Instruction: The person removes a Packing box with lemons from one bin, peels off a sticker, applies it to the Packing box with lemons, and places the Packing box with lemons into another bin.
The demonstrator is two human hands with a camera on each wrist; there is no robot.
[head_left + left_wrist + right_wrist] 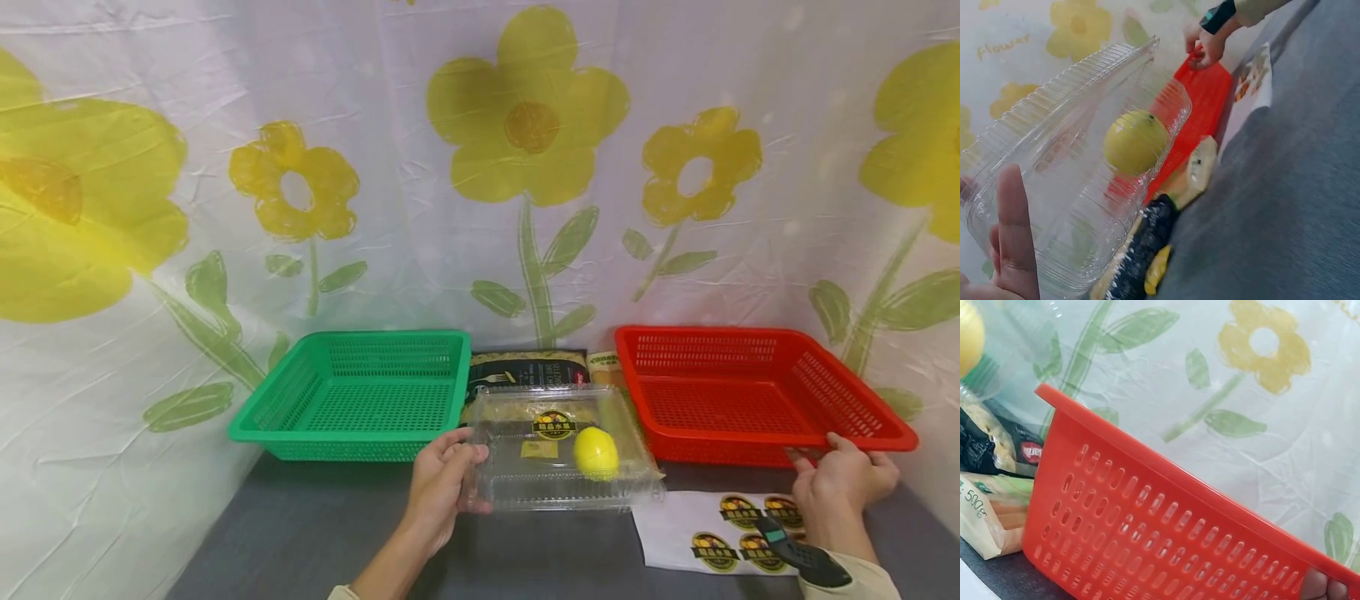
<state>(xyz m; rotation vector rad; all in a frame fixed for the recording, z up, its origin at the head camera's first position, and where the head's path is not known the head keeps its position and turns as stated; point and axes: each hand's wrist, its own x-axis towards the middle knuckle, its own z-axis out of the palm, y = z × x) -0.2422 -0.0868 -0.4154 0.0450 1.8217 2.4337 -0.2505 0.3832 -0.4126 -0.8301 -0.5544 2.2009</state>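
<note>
I have the clear plastic clamshell container [562,462] lifted at the centre of the scene, between the two baskets, with a round yellow fruit [596,454] inside toward its right end and an oval fruit label [555,425] showing beyond the fruit. My left hand [438,487] has its grip on the container's left end, thumb above and fingers beneath. My right hand [843,479] grasps the rim of the red plastic basket [720,450] at its near right part, with fingertips against the slotted outer wall. On the left I see the green plastic basket [337,450], also perforated. Past the container, at the far side between the baskets, lies a black food bag [528,367] printed with a fork, and just to its right a paler package [603,361]. A white sheet of oval fruit labels [667,508] lies on the grey tabletop [337,517], near and right. Behind everything hangs a whitish cloth [412,275] patterned with yellow flowers.
</note>
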